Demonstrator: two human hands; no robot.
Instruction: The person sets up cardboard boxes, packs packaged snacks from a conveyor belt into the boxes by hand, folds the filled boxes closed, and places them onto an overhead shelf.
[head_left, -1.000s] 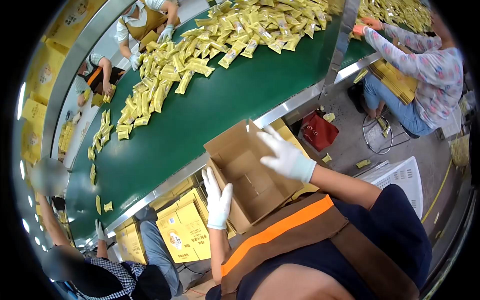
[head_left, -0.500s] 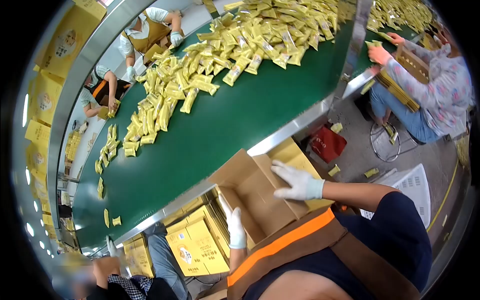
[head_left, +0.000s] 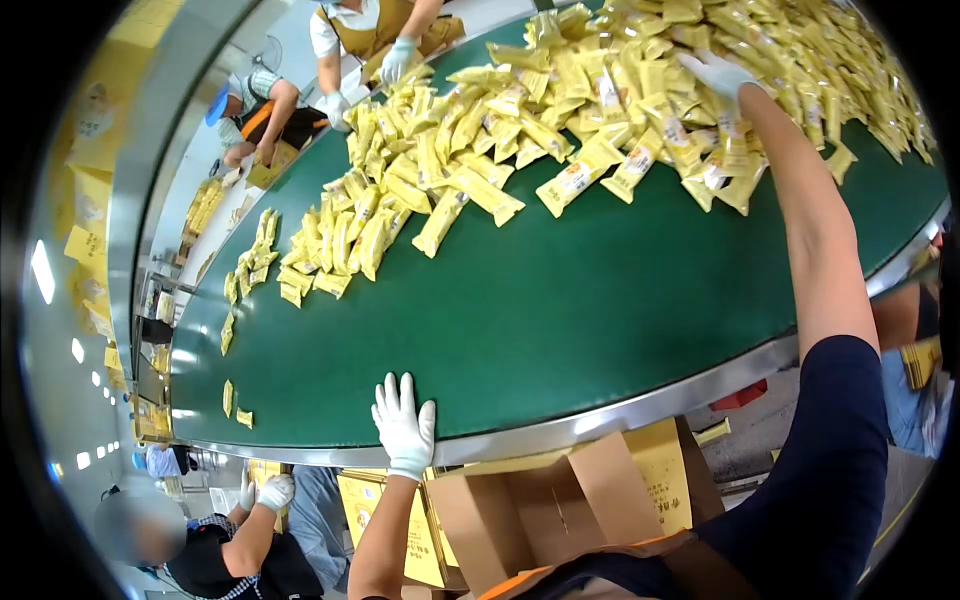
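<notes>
My left hand (head_left: 404, 428), in a white glove, lies flat with fingers stretched at the near edge of the green conveyor belt (head_left: 560, 330). My right hand (head_left: 718, 76), also gloved, reaches far across the belt onto a big heap of yellow wrapped snack packets (head_left: 590, 75). Its fingers are extended over the packets, and no packet shows in its grip. An open cardboard box (head_left: 545, 515) stands against my front, below the metal rim (head_left: 610, 415), with its flaps folded out. No packets are visible inside it.
Two co-workers, one in a brown apron (head_left: 375, 35), sit across the belt. Another person in a black top (head_left: 245, 545) is at lower left. Flat yellow cartons (head_left: 400, 525) stand under the near rim, left of the box. A few loose packets (head_left: 228, 398) lie on the belt's left end.
Both hands have left the cardboard box. My left hand moved onto the belt's near edge, and my right reached forward onto the heap. The view has shifted, bringing the packets closer.
</notes>
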